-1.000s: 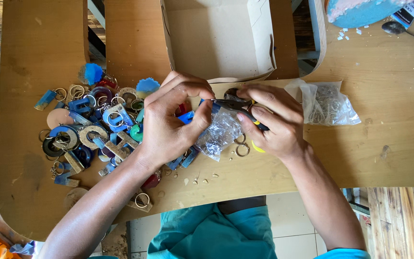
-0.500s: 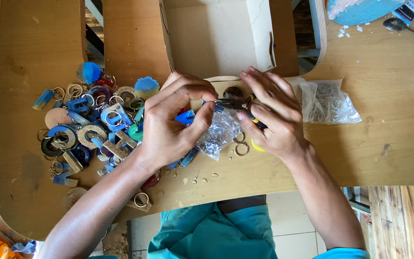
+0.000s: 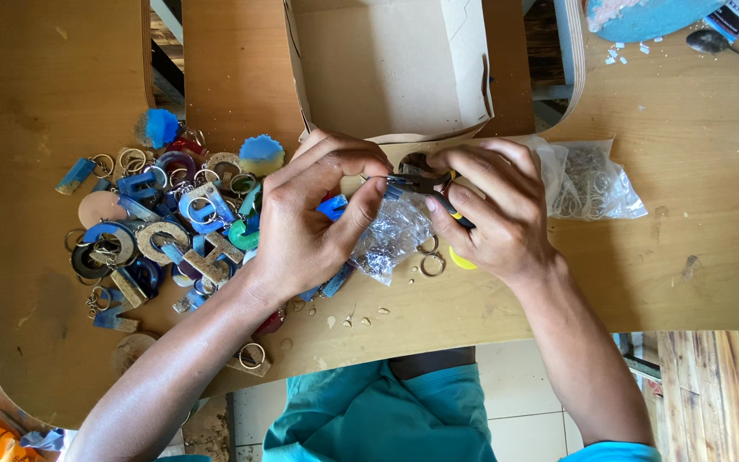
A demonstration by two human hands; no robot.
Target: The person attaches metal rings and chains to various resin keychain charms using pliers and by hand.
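Note:
My left hand (image 3: pixel 314 218) pinches a small blue keychain piece (image 3: pixel 332 206) between thumb and fingers over the wooden table (image 3: pixel 694 248). My right hand (image 3: pixel 489 214) grips small pliers (image 3: pixel 425 186) with black and yellow handles; their tip meets the piece at my left fingertips. Under both hands lies a small clear plastic bag (image 3: pixel 391 235) of shiny metal parts. A loose metal ring (image 3: pixel 432 264) lies just below it.
A heap of blue, brown and wooden keychain pieces with rings (image 3: pixel 160 231) lies at left. An open cardboard box (image 3: pixel 391 68) stands behind the hands. A clear bag of metal rings (image 3: pixel 596 180) lies at right. Small crumbs (image 3: pixel 352 321) dot the front edge.
Both hands have shifted slightly toward the box, and the pliers' tip has closed in on the piece at my left fingertips. The heap and bags have not moved.

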